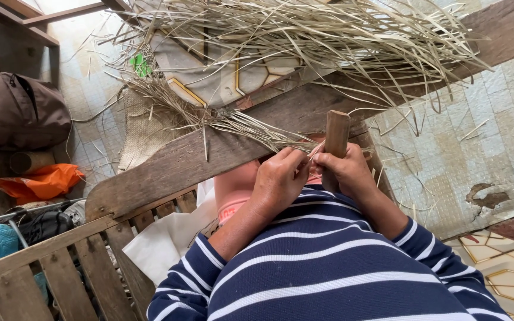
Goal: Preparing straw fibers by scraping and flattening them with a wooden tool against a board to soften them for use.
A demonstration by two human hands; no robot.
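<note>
I see my right hand (347, 169) clenched around a wooden-handled tool (336, 135), and my left hand (279, 178) pinching a dried grass strand (315, 151) just beside it. The strand runs toward ten o'clock into a bundle of dried fibres (239, 122) lying across a wooden plank (179, 157). I judge the thin strand could snap or slip if pulled unevenly against the tool.
</note>
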